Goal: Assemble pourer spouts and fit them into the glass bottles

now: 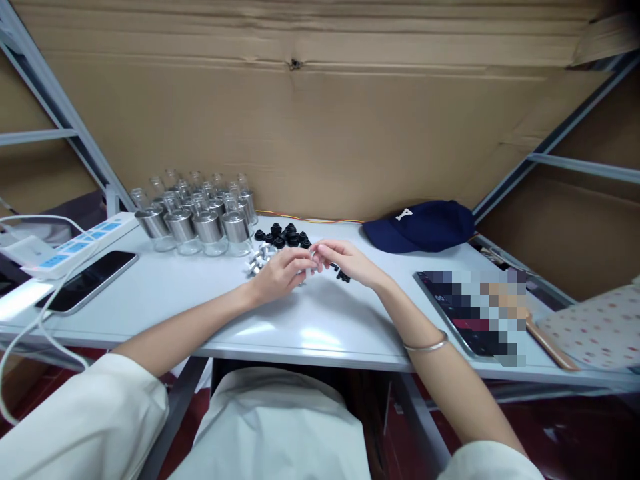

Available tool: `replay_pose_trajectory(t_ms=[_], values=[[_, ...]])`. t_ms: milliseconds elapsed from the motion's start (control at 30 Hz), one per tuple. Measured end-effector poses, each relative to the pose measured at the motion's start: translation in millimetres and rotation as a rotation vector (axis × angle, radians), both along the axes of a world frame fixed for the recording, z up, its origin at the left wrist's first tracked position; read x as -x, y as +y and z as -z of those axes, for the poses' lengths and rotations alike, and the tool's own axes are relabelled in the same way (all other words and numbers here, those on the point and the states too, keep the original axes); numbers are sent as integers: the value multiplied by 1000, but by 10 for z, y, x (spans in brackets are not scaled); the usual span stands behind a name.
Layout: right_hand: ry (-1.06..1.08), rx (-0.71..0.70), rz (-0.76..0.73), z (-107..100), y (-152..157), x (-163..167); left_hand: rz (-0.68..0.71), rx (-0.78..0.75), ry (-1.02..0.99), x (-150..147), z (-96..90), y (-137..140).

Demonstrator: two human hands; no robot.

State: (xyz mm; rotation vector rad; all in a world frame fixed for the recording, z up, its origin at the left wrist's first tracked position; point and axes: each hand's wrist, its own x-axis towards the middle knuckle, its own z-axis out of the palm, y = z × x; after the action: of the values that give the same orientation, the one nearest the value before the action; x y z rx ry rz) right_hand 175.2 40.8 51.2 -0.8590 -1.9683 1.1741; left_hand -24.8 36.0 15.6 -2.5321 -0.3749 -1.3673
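One left hand (284, 272): fingers bent around a small pale piece (309, 273).
Right hand (348, 260): fingertips pinching the same piece.
Black parts (290, 233): heaped on the table (370, 327).

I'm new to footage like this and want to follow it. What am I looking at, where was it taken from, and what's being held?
There is no machine: these are a person's bare left hand and right hand, seen by a camera worn on the head, looking forward and down. Their fingers meet at a small pale piece; which hand grips it is hard to tell. On the white table nearby lie silver metal parts and small black parts. To the left stand glass bottles with metal sleeves, a power strip and a smartphone; to the right, a navy cap.
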Motion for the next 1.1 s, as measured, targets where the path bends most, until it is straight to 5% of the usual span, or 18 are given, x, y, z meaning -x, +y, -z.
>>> replay_pose_trajectory(t_ms=[767,1100], values=[[297,142,-50,-10,-71,29,-25,106,-47,-9,-18,-48],[227,115,-41,-11,-44,-18,41,160,7,-27,-17,-70]])
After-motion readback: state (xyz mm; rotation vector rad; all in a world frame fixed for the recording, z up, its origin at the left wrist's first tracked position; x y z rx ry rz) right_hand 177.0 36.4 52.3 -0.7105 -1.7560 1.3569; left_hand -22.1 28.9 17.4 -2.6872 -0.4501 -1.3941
